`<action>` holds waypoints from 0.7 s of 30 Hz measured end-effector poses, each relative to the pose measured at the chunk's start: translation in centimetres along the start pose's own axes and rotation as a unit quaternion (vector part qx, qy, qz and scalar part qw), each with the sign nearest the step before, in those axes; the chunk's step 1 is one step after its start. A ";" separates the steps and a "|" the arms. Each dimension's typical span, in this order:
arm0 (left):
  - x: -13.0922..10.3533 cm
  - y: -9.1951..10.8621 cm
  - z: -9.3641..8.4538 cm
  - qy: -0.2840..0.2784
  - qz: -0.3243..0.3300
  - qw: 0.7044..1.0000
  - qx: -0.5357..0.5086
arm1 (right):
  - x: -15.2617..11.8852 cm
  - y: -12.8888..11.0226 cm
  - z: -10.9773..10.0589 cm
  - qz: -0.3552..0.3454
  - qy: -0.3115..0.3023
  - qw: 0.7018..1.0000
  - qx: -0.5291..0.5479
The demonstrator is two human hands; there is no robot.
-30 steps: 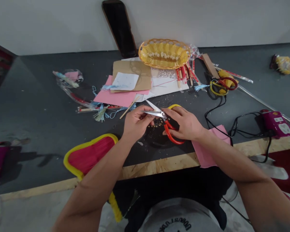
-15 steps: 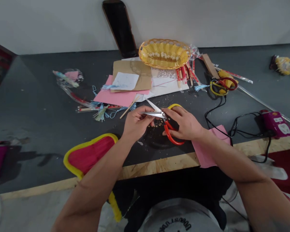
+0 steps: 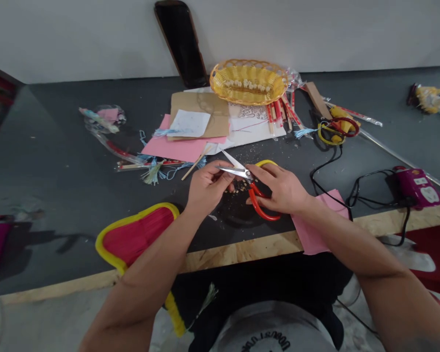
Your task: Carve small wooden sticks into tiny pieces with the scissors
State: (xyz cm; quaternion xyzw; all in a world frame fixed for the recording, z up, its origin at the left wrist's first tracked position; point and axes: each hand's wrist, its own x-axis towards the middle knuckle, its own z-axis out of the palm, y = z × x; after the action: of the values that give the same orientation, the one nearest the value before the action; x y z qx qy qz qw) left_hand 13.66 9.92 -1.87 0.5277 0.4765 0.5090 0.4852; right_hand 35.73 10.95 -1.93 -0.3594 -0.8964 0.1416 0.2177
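My right hand (image 3: 281,188) holds the scissors (image 3: 257,198), which have one red and one yellow handle; their blades are apart and point left. The fingers of my left hand (image 3: 209,187) are pinched together by the lower blade, and whatever they hold is too small to make out. Small tan bits (image 3: 238,186) lie scattered on the dark table below the blades. A red piece with a fuzzy yellow edge (image 3: 139,232) lies by my left forearm. Under my right forearm is a pink sheet (image 3: 315,230).
A yellow basket (image 3: 249,83) with small pale pieces sits at the back beside a leaning phone (image 3: 181,44). Papers (image 3: 150,146), tassels (image 3: 153,171) and wrapped sticks lie around. At right are a glue gun (image 3: 342,122), cords and a purple box (image 3: 420,188).
The scissor blades have shifted very slightly. A green tassel hanging below the table edge has swung into clearer view. Both hands stay in nearly the same place.
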 end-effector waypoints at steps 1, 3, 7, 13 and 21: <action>0.1 0.0 0.0 0.007 -0.001 1.000 0.001 | 0.0 0.0 0.1 0.003 0.001 1.000 0.005; 0.1 0.1 0.1 0.015 -0.003 1.000 0.001 | 0.1 0.1 0.2 0.005 0.004 1.000 0.013; 0.0 0.1 0.0 0.009 0.001 1.000 0.017 | 0.3 0.1 0.2 0.003 0.015 1.000 0.019; -0.1 0.4 -0.2 -0.022 0.000 0.999 0.026 | 0.3 0.3 0.1 -0.017 0.011 0.999 0.037; -0.2 0.7 -0.2 -0.027 -0.010 0.999 0.032 | 0.1 0.2 0.1 -0.016 0.002 1.000 0.025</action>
State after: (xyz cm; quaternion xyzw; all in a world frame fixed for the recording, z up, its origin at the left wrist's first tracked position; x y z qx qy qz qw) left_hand 13.49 9.72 -1.22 0.5522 0.4844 0.4740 0.4855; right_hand 35.74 11.11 -2.11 -0.3398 -0.8977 0.1600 0.2303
